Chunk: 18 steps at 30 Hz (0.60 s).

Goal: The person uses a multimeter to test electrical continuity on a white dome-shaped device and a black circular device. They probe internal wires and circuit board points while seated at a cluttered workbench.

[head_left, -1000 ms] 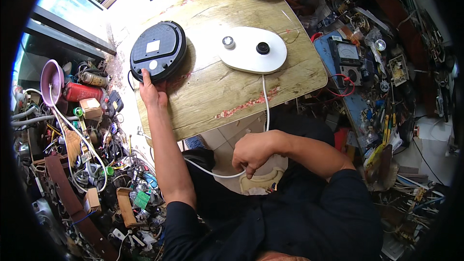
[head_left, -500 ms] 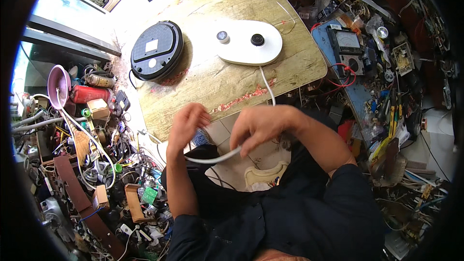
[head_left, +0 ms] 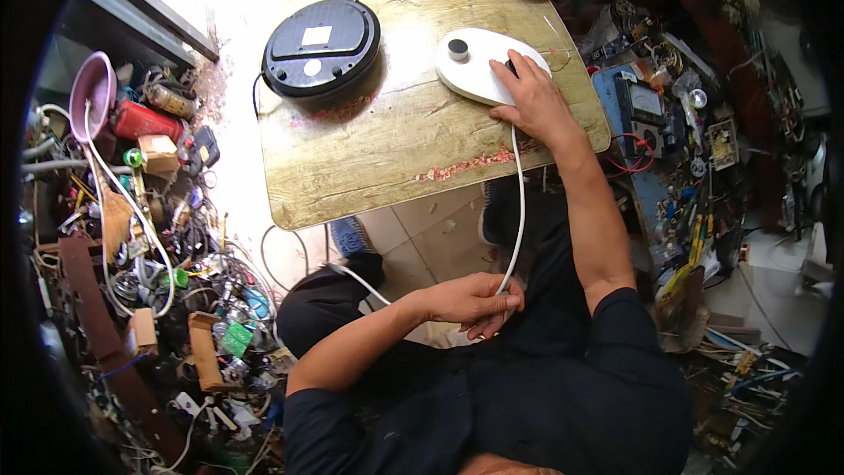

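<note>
A white oval base (head_left: 479,97) lies at the right of the wooden table (head_left: 378,167), with a short dark-topped round knob (head_left: 458,49) on it. My right hand (head_left: 538,98) rests on the base's right part, fingers spread and lying over its black round fitting, which is mostly hidden. My thumb points left along the near edge, where a white cord (head_left: 520,202) comes out. Over my lap, my left hand (head_left: 479,301) is closed around that cord, fingers curled. A length of cord continues left behind my left forearm.
A round black appliance (head_left: 321,48) with a pale label sits at the table's left. Reddish scraps (head_left: 466,164) lie along the near side. Piled parts and a pink bowl (head_left: 92,97) crowd the left. At right, an analog multimeter (head_left: 642,110) lies on a blue board.
My right hand has left the cord over my lap and moved up onto the white base. My left hand has moved right and down and now grips the cord. The view has shifted.
</note>
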### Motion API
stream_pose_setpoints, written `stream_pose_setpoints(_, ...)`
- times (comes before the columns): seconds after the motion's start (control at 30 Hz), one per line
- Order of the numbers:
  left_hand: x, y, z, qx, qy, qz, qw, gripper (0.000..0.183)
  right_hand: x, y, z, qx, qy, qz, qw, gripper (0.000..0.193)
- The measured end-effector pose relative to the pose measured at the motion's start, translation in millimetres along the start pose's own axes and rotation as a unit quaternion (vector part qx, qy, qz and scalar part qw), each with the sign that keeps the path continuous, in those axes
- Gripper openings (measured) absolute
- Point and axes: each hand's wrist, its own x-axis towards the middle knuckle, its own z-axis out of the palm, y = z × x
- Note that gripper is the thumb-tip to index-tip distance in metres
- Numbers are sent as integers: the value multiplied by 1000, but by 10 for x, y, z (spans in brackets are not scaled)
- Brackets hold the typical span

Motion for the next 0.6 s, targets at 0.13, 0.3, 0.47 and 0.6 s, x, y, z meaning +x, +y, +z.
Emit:
stream_pose_setpoints(0.13,26,-72,-102,55,-6,25,998,29,57,-97,-135,5,12,-3,1000,66)
stream_pose_setpoints(0.3,122,-284,-89,104,-67,8,992,31,-35,-18,-277,224,136,82,962,45)
stream_pose_setpoints(0.47,121,-328,-53,158,-91,76,980,34,-106,165,-265,700,193,193,660,49)
stream_pose_setpoints(0.6,82,-136,-87,274,-58,84,956,34,-125,-10,-366,752,187,241,584,53)
